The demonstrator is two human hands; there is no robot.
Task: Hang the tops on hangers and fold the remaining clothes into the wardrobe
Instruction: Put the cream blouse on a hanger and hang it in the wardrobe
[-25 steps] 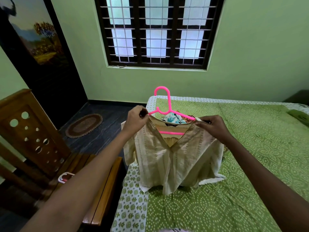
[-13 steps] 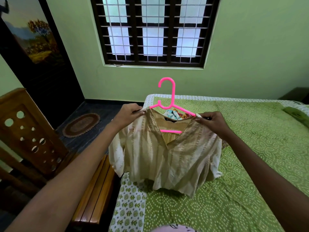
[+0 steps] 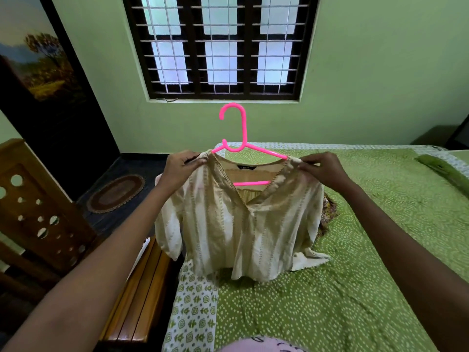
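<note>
Cream top (image 3: 236, 224) seated on pink hanger (image 3: 238, 138), not yet in wardrobe.
Left hand (image 3: 181, 165) and right hand (image 3: 321, 167) fingers pinch the shoulders above the bed (image 3: 380, 224); patterned cloth (image 3: 328, 214) behind probably awaits folding.

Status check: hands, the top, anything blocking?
Left hand and right hand each pinch a shoulder of the cream top. Top sits on pink hanger, held up over the bed. Nothing blocking.

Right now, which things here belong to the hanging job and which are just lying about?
In the job: beige top, pink hanger, left hand, right hand, both pinching the top's shoulders.
Lying about: oval rug, green pillow, wooden bench.
</note>
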